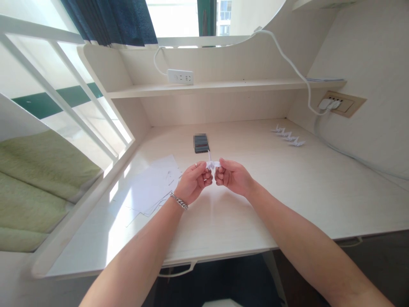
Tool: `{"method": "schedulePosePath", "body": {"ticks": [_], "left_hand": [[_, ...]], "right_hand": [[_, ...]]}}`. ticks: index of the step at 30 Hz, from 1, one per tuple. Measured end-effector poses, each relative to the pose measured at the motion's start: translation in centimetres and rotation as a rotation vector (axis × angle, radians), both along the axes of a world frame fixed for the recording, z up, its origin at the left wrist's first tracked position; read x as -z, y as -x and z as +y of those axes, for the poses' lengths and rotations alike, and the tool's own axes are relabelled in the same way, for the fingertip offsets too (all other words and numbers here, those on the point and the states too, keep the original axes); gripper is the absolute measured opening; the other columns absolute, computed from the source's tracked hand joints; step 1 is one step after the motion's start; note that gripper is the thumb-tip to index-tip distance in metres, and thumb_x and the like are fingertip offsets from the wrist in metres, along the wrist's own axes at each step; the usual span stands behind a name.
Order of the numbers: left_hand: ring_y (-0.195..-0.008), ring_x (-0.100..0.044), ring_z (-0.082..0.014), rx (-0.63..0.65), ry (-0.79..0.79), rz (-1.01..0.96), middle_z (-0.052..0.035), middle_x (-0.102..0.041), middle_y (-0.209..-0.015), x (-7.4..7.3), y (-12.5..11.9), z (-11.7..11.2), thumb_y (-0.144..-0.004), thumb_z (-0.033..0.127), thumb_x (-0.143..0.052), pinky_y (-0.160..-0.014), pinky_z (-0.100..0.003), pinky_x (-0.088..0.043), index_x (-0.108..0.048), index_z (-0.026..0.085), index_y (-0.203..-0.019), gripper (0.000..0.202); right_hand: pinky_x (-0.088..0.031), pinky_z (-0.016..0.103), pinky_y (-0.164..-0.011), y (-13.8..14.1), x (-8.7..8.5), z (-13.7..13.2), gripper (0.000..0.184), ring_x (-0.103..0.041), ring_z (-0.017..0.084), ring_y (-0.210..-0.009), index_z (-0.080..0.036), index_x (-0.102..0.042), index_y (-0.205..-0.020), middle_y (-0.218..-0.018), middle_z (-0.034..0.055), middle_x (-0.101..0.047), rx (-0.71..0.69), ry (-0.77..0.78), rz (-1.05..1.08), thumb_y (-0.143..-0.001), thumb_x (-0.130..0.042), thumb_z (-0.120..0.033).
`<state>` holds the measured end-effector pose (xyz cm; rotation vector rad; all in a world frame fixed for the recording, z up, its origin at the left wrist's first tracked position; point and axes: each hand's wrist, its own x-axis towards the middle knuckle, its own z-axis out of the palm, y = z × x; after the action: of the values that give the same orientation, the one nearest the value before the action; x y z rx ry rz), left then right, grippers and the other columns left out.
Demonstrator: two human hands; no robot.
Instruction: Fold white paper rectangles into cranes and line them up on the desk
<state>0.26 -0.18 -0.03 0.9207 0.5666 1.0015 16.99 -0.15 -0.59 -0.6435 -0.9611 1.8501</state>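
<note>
Between my two hands is a small white origami crane (211, 165), held just above the desk with a thin point sticking up from its middle. My left hand (195, 179), wearing a ring and a chain bracelet (179, 201), pinches its left side between thumb and curled fingers. On the other side, my right hand (234, 174) grips the right wing the same way. Several finished paper cranes (289, 136) stand in a slanting row at the desk's back right. Loose sheets of white paper (150, 183) lie spread to the left of my left hand.
A dark, phone-like object (201, 143) lies behind my hands on the desk (287, 192). On the shelf (217, 87) sits a white power strip (180, 76). A white cable (287, 59) hangs down to the wall socket (347, 104). Railings (86, 94) border the left side.
</note>
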Motion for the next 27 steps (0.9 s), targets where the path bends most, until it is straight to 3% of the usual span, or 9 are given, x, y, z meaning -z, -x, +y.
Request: {"method": "schedulePosePath", "body": {"ticks": [8, 16, 18, 21, 27], "left_hand": [[-0.056, -0.047, -0.0083, -0.051, -0.011, 0.072, 0.0028, -0.049, -0.061, -0.2, -0.1, -0.1, -0.076, 0.037, -0.073, -0.055, -0.023, -0.037, -0.053, 0.016, -0.068, 0.03], [-0.057, -0.045, -0.0076, -0.144, -0.039, 0.218, 0.0023, -0.051, -0.064, -0.1, -0.2, 0.1, -0.07, 0.042, -0.077, -0.056, -0.023, -0.037, -0.055, 0.016, -0.068, 0.034], [-0.057, -0.046, -0.0078, -0.151, -0.073, 0.276, 0.0017, -0.052, -0.064, 0.2, -0.2, 0.2, -0.073, 0.043, -0.075, -0.057, -0.023, -0.037, -0.056, 0.015, -0.068, 0.033], [-0.057, -0.046, -0.008, -0.138, -0.096, 0.303, 0.0011, -0.053, -0.063, 0.3, -0.3, 0.2, -0.074, 0.044, -0.073, -0.057, -0.024, -0.037, -0.056, 0.015, -0.068, 0.034], [-0.058, -0.047, -0.0079, -0.128, -0.009, 0.126, 0.0025, -0.052, -0.066, -0.1, -0.1, 0.1, -0.069, 0.04, -0.078, -0.057, -0.024, -0.038, -0.054, 0.016, -0.07, 0.034]], "right_hand": [[-0.037, 0.029, -0.053, -0.1, -0.2, 0.1, 0.043, -0.045, 0.013, -0.049, -0.019, -0.052, -0.052, -0.051, -0.001, -0.048, 0.113, 0.001, -0.049, -0.071, -0.071, -0.053], [-0.029, 0.028, -0.048, -0.7, -0.3, 0.7, 0.052, -0.039, 0.012, -0.047, -0.02, -0.047, -0.053, -0.051, -0.002, -0.043, 0.338, -0.017, -0.119, -0.073, -0.065, -0.064], [-0.028, 0.028, -0.048, -0.5, -0.2, 0.6, 0.051, -0.039, 0.011, -0.048, -0.02, -0.049, -0.057, -0.054, -0.0016, -0.045, 0.325, -0.025, -0.152, -0.07, -0.067, -0.065], [-0.028, 0.027, -0.048, 0.1, -0.2, 0.2, 0.045, -0.039, 0.01, -0.051, -0.019, -0.05, -0.059, -0.058, -0.0024, -0.045, 0.237, -0.067, -0.161, -0.067, -0.076, -0.055], [-0.03, 0.026, -0.05, 0.3, -0.4, -0.1, 0.039, -0.036, 0.009, -0.053, -0.019, -0.048, -0.06, -0.059, -0.0043, -0.041, 0.228, -0.057, -0.071, -0.067, -0.08, -0.04]]}}
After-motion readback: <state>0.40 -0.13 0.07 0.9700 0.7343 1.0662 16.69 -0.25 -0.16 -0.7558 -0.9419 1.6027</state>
